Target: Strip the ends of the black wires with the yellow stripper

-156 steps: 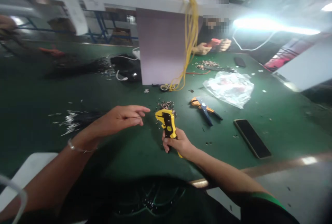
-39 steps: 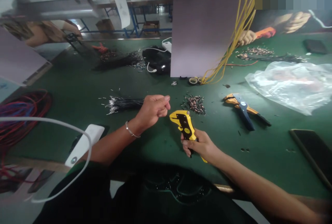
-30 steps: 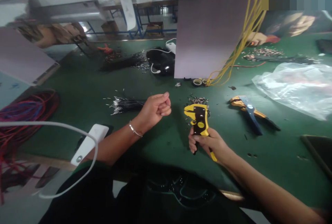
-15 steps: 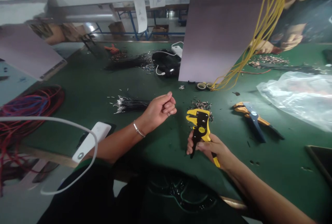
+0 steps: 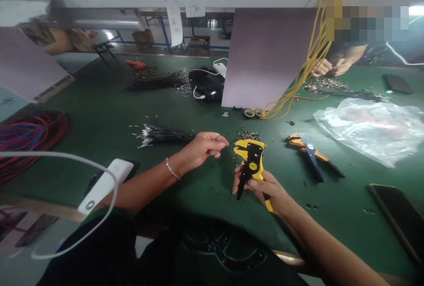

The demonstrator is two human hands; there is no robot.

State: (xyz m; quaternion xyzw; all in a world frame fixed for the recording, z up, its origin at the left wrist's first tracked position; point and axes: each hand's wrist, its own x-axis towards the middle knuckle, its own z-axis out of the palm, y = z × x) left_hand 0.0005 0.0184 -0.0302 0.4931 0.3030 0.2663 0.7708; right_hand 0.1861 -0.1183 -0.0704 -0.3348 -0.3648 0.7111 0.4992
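My right hand (image 5: 265, 186) is wrapped round the handles of a yellow and black wire stripper (image 5: 253, 158), whose jaws point up and to the left. Just left of those jaws, my left hand (image 5: 207, 148) has thumb and forefinger pinched together; anything between them is too small to make out. Behind my left hand lies a bundle of black wires (image 5: 165, 136) with bright ends toward the left. A small pile of metal terminals (image 5: 248, 135) sits beyond the stripper's head, partly hidden by it.
A second wire stripper (image 5: 311, 151), blue and orange, lies to the right. Beyond it are a clear plastic bag (image 5: 371, 122) and a phone (image 5: 397, 215). Yellow wires (image 5: 298, 87) hang beside an upright panel (image 5: 265, 56). A co-worker's hands (image 5: 331, 66) are at the far right.
My left hand has moved down toward the stripper's jaws, with its fingertips now pointing at them. The right hand keeps its grip on the stripper. The whole view has shifted slightly.
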